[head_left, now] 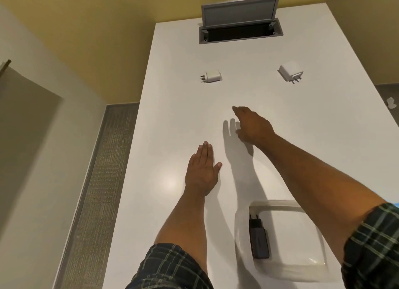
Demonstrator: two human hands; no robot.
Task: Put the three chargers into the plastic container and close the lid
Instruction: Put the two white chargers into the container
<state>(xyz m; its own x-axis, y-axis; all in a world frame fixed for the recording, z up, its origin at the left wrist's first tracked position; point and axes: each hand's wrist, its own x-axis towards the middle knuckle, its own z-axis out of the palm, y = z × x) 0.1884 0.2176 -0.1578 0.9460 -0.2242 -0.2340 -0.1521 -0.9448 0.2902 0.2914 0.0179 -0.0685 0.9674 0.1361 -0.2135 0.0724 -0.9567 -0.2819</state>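
Note:
A black charger [259, 239] lies inside the clear plastic container [241, 241] at the near right of the white table. Two white chargers rest on the table farther off: one at the left [212, 76], one at the right [288, 72]. My left hand [203, 170] lies flat on the table, palm down, holding nothing. My right hand [252, 124] hovers over the table's middle with fingers stretched toward the white chargers, empty. My right arm crosses over the container's far right part. No lid is visible.
A grey cable hatch [240, 33] with its flap raised sits at the table's [172, 116] far end. Floor and a grey carpet strip [103, 180] lie to the left of the table's edge. A small white scrap [391, 102] lies on the floor at right.

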